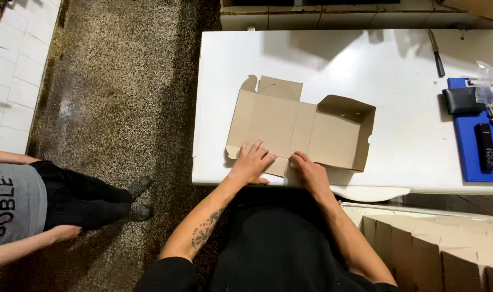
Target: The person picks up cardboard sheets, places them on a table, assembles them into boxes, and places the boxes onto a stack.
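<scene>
Brown cardboard box blank [290, 125], half-folded, lies on white table [403, 146], long axis left–right, raised end rightward. Left hand [252, 162] and right hand [310, 172] press flat, fingers spread, on its near edge, grasping nothing.

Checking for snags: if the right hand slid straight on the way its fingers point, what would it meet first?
Probably the raised side wall of the cardboard box, after crossing its flat panel; the right hand points up-right, though depth is unclear.
</scene>
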